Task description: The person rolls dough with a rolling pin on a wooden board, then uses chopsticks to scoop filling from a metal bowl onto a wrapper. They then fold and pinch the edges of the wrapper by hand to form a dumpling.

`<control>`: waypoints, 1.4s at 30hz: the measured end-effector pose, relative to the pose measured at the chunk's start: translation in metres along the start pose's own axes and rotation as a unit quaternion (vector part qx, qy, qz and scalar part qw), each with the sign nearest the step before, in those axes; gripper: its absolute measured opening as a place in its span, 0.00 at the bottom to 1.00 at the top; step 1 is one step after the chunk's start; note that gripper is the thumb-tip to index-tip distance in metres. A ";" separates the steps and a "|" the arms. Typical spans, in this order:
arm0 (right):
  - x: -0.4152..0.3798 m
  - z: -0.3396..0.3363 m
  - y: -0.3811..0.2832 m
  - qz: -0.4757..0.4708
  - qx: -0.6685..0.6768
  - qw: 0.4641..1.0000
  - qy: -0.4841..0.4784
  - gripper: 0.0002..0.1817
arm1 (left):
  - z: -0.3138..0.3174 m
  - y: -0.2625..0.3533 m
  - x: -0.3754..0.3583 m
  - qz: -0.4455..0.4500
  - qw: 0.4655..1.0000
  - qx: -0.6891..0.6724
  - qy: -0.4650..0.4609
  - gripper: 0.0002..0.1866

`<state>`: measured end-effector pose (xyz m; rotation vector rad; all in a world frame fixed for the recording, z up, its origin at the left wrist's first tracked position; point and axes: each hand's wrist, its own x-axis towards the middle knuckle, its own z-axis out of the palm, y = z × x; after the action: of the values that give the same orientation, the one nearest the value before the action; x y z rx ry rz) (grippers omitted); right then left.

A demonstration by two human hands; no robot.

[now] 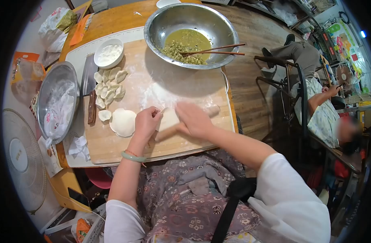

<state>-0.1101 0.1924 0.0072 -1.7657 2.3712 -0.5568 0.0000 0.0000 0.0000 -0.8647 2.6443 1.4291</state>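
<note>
In the centre of the frame, the person's left hand [148,121] pinches the near edge of a flattened piece of dough [167,118] between thumb and fingertips, its grip closed on that edge. The right hand [192,118], slightly blurred, lies over a wooden rolling pin [167,133] that reaches across the dough; how tightly its grip closes cannot be told. Both are above a floured wooden board [185,142] on the table [108,21]. Just left of the left hand lies a stack of round wrappers [123,122], with smaller dough pieces [109,88] above it. A cleaver [91,106] lies beside those pieces, near a white bowl of flour [109,53]. At the upper centre, chopsticks [224,52] rest in a large metal bowl [231,37] of chopped filling [181,52].
</note>
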 end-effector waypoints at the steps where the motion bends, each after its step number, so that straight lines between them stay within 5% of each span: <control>1: -0.024 -0.005 -0.007 0.000 0.002 1.000 0.000 0.35 | 0.002 -0.002 -0.005 -0.008 0.999 -0.025 0.036 0.13; 3: -0.068 -0.010 -0.023 -0.053 0.009 0.997 -0.062 0.33 | 0.015 -0.016 -0.032 -0.036 0.996 -0.055 0.054 0.13; 7: 0.004 -0.010 -0.009 -0.018 -0.021 0.998 -0.062 0.34 | 0.018 -0.006 -0.041 -0.056 0.997 -0.047 -0.020 0.11; 9: 0.044 -0.015 -0.006 0.140 0.031 0.989 -0.047 0.34 | 0.004 0.014 -0.024 -0.005 0.998 0.022 0.064 0.13; 10: 0.039 -0.012 -0.005 0.140 0.029 0.989 -0.043 0.34 | 0.002 0.013 -0.015 -0.019 1.000 0.015 0.019 0.14; 13: -0.016 0.006 -0.010 0.044 -0.004 0.999 0.024 0.35 | 0.004 -0.004 -0.002 0.019 1.000 0.022 -0.004 0.13; 15: -0.055 -0.001 -0.017 -0.073 0.003 0.996 -0.042 0.35 | 0.004 -0.009 -0.014 -0.021 0.999 -0.019 0.023 0.13; 24: 0.042 0.003 0.001 0.047 -0.008 0.996 0.077 0.37 | -0.007 0.010 0.005 0.000 1.000 0.011 -0.002 0.10; 29: -0.046 0.004 -0.016 -0.085 -0.014 0.996 -0.022 0.35 | 0.005 -0.039 -0.008 0.000 0.998 -0.053 0.040 0.10; 31: -0.011 0.007 -0.008 -0.060 -0.008 0.998 -0.033 0.34 | 0.003 -0.032 -0.013 -0.035 0.995 -0.087 0.021 0.09; 34: 0.037 -0.003 -0.004 -0.040 -0.038 0.997 0.049 0.32 | -0.016 0.008 -0.012 0.003 0.998 0.038 0.048 0.10; 37: 0.021 0.003 -0.005 0.005 0.005 1.000 0.011 0.29 | -0.013 0.015 -0.005 0.011 0.997 0.075 0.016 0.11; 40: -0.035 0.015 0.006 -0.082 0.010 0.996 0.035 0.27 | -0.002 0.001 -0.008 0.035 0.999 0.003 0.022 0.08; 42: -0.054 0.011 0.016 -0.064 0.034 0.994 -0.086 0.27 | 0.005 -0.001 -0.009 0.025 0.998 -0.052 0.022 0.06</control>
<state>-0.1048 0.2452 -0.0149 -1.8651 2.1119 -0.4755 0.0071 0.0081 -0.0014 -0.8550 2.6628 1.5900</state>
